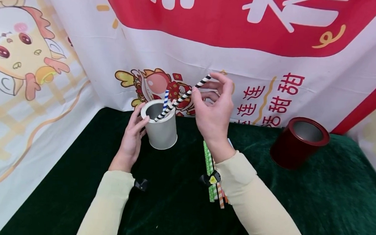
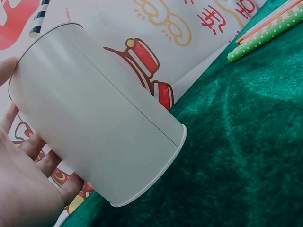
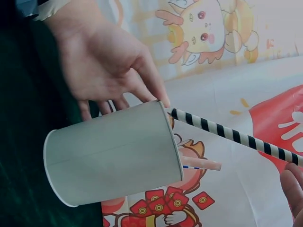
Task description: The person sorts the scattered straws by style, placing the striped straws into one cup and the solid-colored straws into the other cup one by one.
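Observation:
A pale grey-white cylindrical canister [image 1: 162,135] stands upright on dark green cloth. My left hand [image 1: 131,139] holds it from the left, thumb at the rim and fingers along the far side. Between thumb and fingertip, my right hand [image 1: 212,113] pinches the upper part of a black-and-white striped paper straw [image 1: 184,96]. That straw slants down to the left, its lower end at the canister's mouth. Inside stands a blue-and-white striped straw [image 1: 166,100], and a pink straw [image 3: 210,164] pokes out beside it in the right wrist view.
Green dotted straws [image 1: 208,159] and an orange-striped straw [image 1: 220,196] lie under my right wrist, partly hidden by it. A dark red canister [image 1: 285,149] stands at the right. Behind the table hangs a printed cloth [image 1: 192,54] with cartoon figures.

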`<state>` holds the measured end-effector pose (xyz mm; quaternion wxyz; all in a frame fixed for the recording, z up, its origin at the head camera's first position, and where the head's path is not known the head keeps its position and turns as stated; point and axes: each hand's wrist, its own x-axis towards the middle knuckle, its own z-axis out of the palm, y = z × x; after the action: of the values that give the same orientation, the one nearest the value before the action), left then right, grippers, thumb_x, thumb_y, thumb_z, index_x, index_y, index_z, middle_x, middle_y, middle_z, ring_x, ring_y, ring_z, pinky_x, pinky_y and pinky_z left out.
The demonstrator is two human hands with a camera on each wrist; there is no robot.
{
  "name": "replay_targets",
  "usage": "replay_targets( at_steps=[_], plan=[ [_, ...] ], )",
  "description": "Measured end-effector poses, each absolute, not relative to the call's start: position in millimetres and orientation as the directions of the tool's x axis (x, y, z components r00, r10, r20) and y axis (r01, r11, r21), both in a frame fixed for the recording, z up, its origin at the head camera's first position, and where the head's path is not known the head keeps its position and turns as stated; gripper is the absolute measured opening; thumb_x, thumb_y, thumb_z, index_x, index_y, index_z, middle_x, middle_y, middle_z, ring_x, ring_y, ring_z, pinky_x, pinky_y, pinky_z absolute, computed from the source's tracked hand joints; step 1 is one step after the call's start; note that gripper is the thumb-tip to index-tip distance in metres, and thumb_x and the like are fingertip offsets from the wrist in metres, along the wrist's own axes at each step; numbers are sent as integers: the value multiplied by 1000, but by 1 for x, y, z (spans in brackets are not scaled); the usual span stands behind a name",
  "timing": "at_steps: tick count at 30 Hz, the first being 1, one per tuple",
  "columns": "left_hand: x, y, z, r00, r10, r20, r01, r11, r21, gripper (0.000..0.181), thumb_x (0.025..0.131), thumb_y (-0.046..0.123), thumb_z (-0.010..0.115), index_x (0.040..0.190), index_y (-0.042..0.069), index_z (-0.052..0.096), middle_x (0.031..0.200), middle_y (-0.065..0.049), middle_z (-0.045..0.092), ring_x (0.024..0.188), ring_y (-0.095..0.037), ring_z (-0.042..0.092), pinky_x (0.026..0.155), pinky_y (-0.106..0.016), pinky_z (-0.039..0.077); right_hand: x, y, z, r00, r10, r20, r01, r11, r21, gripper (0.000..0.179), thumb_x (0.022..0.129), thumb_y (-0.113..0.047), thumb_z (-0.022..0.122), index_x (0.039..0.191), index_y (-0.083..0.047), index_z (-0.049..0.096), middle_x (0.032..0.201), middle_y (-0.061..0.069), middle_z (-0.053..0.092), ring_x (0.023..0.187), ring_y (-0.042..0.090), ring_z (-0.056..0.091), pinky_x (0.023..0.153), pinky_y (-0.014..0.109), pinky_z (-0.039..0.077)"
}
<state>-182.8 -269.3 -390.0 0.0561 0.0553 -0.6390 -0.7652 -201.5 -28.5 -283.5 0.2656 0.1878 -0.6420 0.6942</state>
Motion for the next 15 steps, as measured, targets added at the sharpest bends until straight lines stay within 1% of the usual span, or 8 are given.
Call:
replay_targets(
  at_steps=[3,6,10,15],
  plan=[
    [-183,-269,-390,-988,-156,-5,23,-175,984,53,112,37,53,163,43,39,164,0,36,151,-19,29,129,-55,16,-203,-29,-284,-771,148,620,-630,-34,-776,49,99,-8,75,142,-9,50,118,14,67,89,21,76,83,38,67],
    [-183,-269,-390,-987,-159,-1,27,-174,984,53,112,38,53,162,44,39,164,0,36,151,-19,29,129,-56,16,-205,-32,-288,-745,138,653,-658,7,-753,50,100,-8,74,143,-6,50,118,14,68,91,21,77,80,34,67],
    [-183,-269,-390,-987,-160,-10,18,-174,985,53,111,38,53,162,45,39,164,-1,36,152,-20,28,130,-56,15,-207,-37,-295,-710,119,694,-692,63,-719,48,99,-7,74,141,-3,51,116,15,68,91,21,77,78,28,66],
    [-183,-268,-390,-987,-161,-18,10,-174,985,53,111,39,53,162,45,39,165,-1,35,152,-20,27,130,-56,15,-208,-42,-302,-692,97,715,-707,107,-699,45,99,-6,74,138,-3,53,114,17,69,91,23,77,79,30,66]
  ],
)
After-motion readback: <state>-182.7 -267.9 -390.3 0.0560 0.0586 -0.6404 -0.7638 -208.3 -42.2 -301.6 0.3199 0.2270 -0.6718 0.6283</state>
